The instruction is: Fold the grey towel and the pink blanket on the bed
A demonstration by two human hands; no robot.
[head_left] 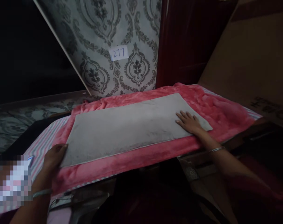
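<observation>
A flat grey mat point(129, 127) lies on a pink fuzzy blanket point(216, 109) spread over a table. My left hand point(53, 157) grips the mat's near left corner, thumb on top. My right hand point(189, 122) rests flat, fingers spread, on the mat's right end. Both wrists wear thin bangles.
A striped cloth point(42, 146) shows under the blanket at the left. A patterned panel point(104, 34) with a paper tag reading 277 point(119, 53) leans behind the table. A dark red curtain point(185, 40) and a brown cardboard sheet point(255, 56) stand at the back right.
</observation>
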